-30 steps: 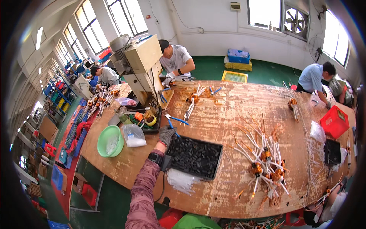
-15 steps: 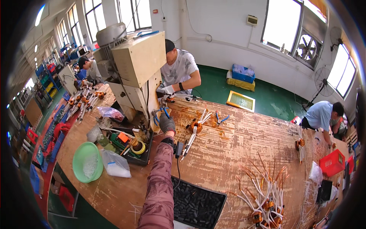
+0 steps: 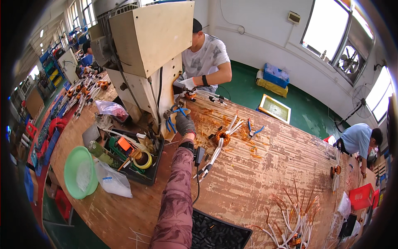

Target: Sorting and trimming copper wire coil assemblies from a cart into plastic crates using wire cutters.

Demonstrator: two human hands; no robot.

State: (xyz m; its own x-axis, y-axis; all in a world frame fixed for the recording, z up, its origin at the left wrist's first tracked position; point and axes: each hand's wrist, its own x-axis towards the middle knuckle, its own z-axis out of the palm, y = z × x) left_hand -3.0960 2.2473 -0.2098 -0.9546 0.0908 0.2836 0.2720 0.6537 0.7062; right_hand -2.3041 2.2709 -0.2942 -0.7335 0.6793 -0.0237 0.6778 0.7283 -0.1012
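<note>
My left hand [image 3: 185,123], in a dark grey glove, reaches forward beside the base of a cream machine [image 3: 151,41]. Its fingers are closed on blue-handled pliers [image 3: 180,111], whose handles stand apart; the fingertips are partly hidden. To the right lies a copper-wound ring coil [image 3: 222,138] with white sleeved leads. Blue-and-red-handled pliers [image 3: 254,131] rest behind it. My right hand is out of view.
Left of my arm are a black tool tray [image 3: 145,179], a plastic bag [image 3: 114,180] and a green bowl [image 3: 68,174]. A black bin [image 3: 244,234] holds small black pieces. More coils [image 3: 295,240] stand at the right front. A co-worker's gloved hand [image 3: 188,83] is beyond the machine.
The view has shifted, so the machine and tool tray appear larger and further left. My left hand stays at the blue-handled pliers. The co-worker's arm remains beside the machine.
</note>
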